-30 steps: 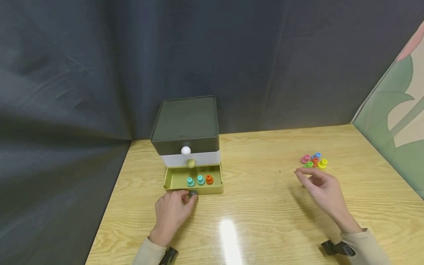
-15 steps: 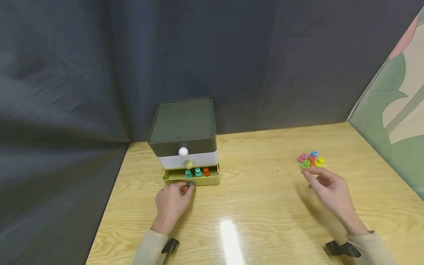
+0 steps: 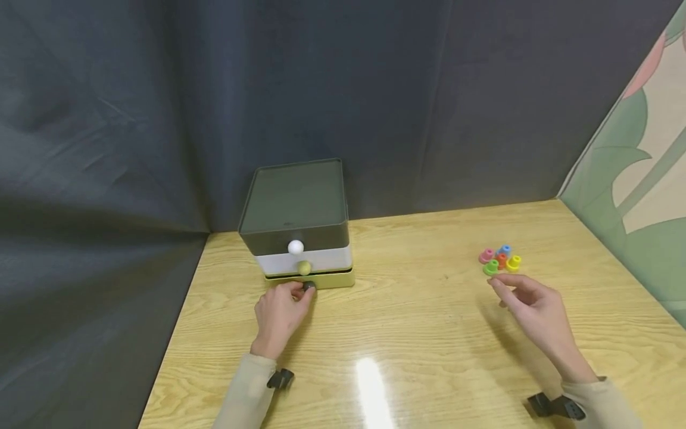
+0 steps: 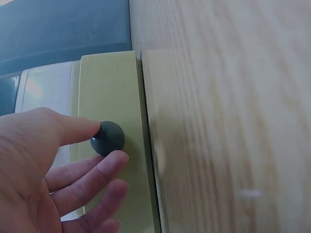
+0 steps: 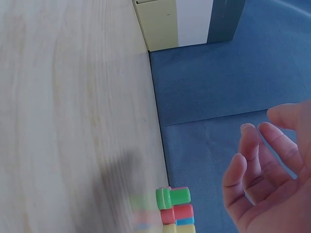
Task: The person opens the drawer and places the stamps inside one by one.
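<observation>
My left hand (image 3: 280,313) pinches the round dark knob (image 4: 108,139) of the bottom drawer between thumb and fingers. That olive-yellow drawer (image 3: 334,279) sticks out only slightly from a small three-tier drawer box (image 3: 300,196); its contents are hidden. Above it are a white drawer (image 3: 327,260) with a yellow-green knob (image 3: 304,267) and a dark green top drawer with a white knob (image 3: 296,247). My right hand (image 3: 536,313) hovers above the table with loosely bent fingers, holding nothing. Just beyond its fingertips stand several small pegs, including a green one (image 3: 490,267) and a yellow one (image 3: 514,263).
The wooden table (image 3: 412,310) carries the box at left and the pegs at right. A dark curtain (image 3: 396,107) hangs behind and along the left side. At the right edge rises a leaf-patterned panel (image 3: 654,250).
My left hand has pushed the bottom drawer inward, from well out to nearly in, hiding the two turquoise pegs and one orange peg inside. The right hand shifted slightly right, then stayed.
</observation>
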`<state>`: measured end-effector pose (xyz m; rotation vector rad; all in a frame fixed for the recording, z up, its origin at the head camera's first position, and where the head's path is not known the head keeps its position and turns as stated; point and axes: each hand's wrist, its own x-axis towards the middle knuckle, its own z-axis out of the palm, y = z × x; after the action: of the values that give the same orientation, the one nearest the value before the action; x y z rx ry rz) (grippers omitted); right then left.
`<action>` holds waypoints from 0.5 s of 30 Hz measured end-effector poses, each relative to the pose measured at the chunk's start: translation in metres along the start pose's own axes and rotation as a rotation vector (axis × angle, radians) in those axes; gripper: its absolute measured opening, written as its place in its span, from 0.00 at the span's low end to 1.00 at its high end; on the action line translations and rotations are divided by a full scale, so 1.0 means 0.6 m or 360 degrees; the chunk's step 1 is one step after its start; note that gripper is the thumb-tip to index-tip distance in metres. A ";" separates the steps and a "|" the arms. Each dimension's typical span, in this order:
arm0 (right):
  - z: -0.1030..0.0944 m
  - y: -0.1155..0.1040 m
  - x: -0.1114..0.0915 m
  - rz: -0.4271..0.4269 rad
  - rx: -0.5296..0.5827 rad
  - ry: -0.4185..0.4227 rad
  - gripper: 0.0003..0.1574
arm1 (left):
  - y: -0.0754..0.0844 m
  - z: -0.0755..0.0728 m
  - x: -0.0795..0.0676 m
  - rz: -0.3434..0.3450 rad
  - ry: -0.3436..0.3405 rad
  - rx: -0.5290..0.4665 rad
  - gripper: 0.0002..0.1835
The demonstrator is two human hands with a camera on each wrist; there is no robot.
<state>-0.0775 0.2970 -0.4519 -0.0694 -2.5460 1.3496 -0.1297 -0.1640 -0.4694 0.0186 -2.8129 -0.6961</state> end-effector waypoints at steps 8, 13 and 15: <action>0.004 0.005 -0.009 -0.0002 0.0008 -0.0015 0.18 | -0.005 0.003 0.010 -0.0024 -0.0007 0.0003 0.20; 0.004 0.003 -0.008 -0.0012 0.0007 -0.0016 0.19 | -0.008 0.006 0.014 -0.0024 0.0007 -0.0011 0.19; 0.004 0.002 -0.007 -0.0015 0.0002 -0.0018 0.19 | -0.008 0.006 0.014 -0.0022 0.0016 -0.0013 0.19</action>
<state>-0.0741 0.2953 -0.4550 -0.0491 -2.5516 1.3521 -0.1390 -0.1670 -0.4729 0.0403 -2.8027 -0.7086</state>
